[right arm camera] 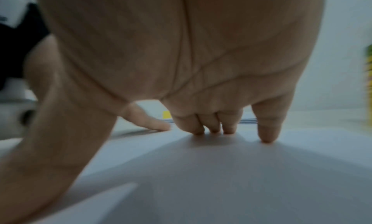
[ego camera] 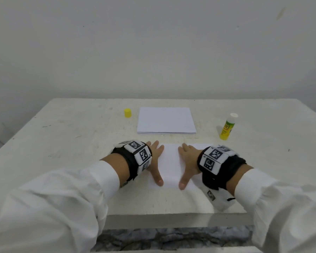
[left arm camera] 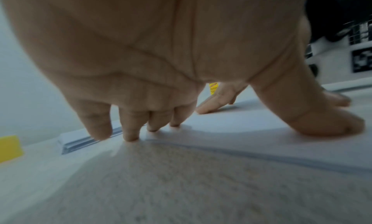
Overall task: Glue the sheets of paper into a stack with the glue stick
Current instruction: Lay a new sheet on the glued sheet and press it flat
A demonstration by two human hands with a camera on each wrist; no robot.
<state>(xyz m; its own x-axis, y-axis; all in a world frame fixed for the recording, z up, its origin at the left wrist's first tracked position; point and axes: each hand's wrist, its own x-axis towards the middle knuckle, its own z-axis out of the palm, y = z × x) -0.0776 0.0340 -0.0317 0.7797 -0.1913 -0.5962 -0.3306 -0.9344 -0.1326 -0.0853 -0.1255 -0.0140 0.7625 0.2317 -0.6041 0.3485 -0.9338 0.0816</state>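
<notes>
A white sheet of paper (ego camera: 170, 165) is laid flat at the near middle of the bench (ego camera: 71, 143) and is pressed down from both sides. The left hand (ego camera: 154, 161) is spread over its left edge and the right hand (ego camera: 188, 163) over its right part; in both, the grip is open, with fingers and thumbs straight, fingertips on the paper and nothing grasped. The wrist views show the palms arched above the sheet, so the pressure appears to be carried by the fingertips, probably to smooth the sheet and seat it on a glued layer beneath, though no lower sheet can be made out with certainty. Just beyond the hands, a pile of further sheets (ego camera: 166, 120) is kept within reach. The glue stick (ego camera: 227, 126) is stood upright, uncapped, well to the right of the pile, and its yellow cap (ego camera: 127, 113) is set just left of the pile, presumably so that the next coat can be applied without delay.
</notes>
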